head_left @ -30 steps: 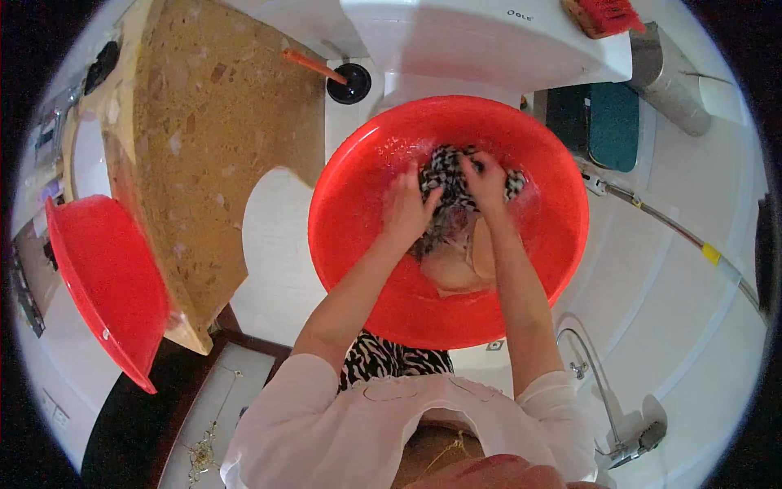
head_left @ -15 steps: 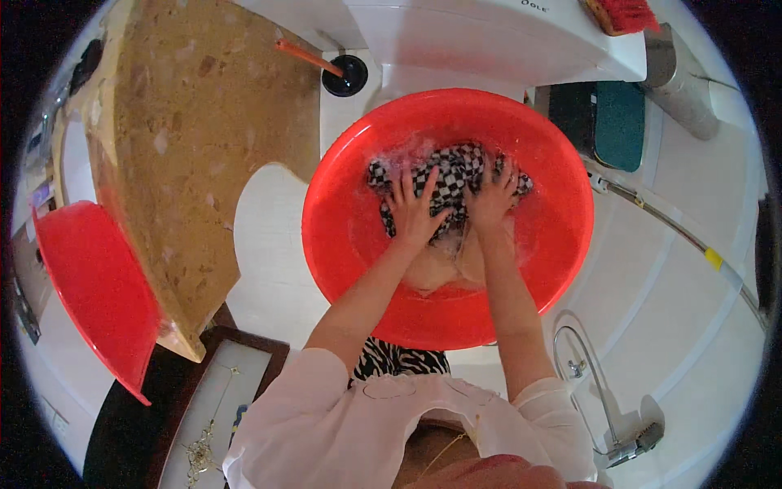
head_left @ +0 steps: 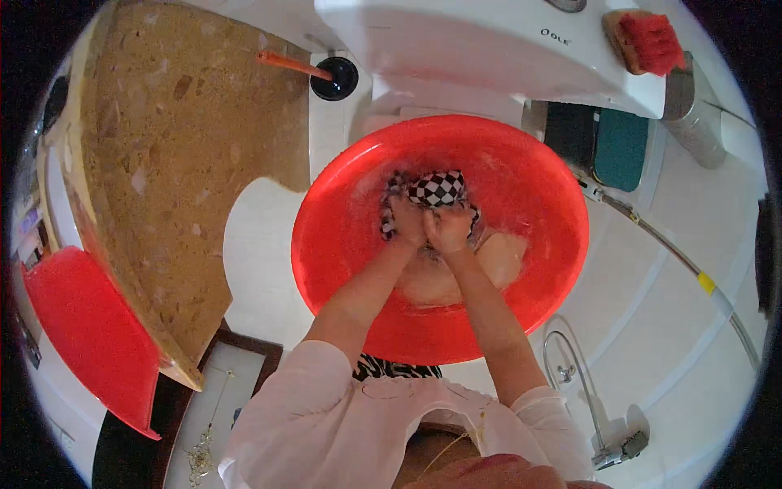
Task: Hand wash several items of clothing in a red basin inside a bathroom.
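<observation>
A black-and-white checkered cloth (head_left: 438, 187) lies bunched and wet in the large red basin (head_left: 538, 301), with foamy water around it. My left hand (head_left: 407, 218) is closed on the cloth's left part, its fingertips partly hidden in the folds. Close beside it, my right hand (head_left: 450, 228) grips the cloth with curled fingers. Nearer to me, under my wrists, a rounded beige thing (head_left: 501, 257) rests in the water; I cannot tell what it is.
A brown stone counter (head_left: 187, 122) stands at the left, a red plastic basin (head_left: 94, 326) beyond its edge. Behind are a plunger (head_left: 335, 78), a white fixture (head_left: 472, 49) and a red-bristled brush (head_left: 652, 45). A hose (head_left: 684, 259) and shower head (head_left: 623, 450) are at the right.
My spread hands have drawn together and closed on the cloth, which is now gathered into a smaller bunch. More of the beige thing shows at the right. The whole view has shifted slightly.
</observation>
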A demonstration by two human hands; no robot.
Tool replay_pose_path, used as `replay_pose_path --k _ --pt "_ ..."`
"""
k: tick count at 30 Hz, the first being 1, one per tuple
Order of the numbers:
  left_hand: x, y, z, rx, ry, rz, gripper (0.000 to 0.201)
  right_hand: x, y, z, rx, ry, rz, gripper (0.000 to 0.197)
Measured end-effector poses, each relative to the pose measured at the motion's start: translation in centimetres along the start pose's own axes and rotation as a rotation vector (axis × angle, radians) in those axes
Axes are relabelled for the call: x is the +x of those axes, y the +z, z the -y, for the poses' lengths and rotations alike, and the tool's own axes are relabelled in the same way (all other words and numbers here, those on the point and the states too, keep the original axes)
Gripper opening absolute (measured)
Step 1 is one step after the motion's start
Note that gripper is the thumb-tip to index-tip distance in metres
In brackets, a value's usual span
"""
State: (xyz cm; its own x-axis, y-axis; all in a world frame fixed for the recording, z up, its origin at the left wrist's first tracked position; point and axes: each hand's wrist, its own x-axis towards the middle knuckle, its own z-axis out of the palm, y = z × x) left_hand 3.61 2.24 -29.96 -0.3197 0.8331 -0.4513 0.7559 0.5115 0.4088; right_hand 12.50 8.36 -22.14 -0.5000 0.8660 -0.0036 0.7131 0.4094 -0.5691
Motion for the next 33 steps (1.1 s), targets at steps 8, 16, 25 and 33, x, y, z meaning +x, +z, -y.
replay_pose_path --k 8,16,25,33 --pt "0.6 -8.3 -4.7 0.097 0.000 0.291 0.053 4.5 1.2 -2.6 0.201 0.544 0.140 0.033" --pt "-2.2 -12.1 -4.1 -0.396 0.081 -0.016 0.054 6.0 -3.6 -6.9 -0.045 0.694 0.001 0.033" --pt "-8.5 -12.1 -2.0 -0.082 0.503 -0.237 0.033 -1.4 -10.0 -5.2 -0.076 0.081 -0.187 0.056" --pt "-3.6 -11.3 -6.7 -0.055 0.031 -0.073 0.104 -3.1 -4.3 -5.0 -0.411 0.252 0.151 0.065"
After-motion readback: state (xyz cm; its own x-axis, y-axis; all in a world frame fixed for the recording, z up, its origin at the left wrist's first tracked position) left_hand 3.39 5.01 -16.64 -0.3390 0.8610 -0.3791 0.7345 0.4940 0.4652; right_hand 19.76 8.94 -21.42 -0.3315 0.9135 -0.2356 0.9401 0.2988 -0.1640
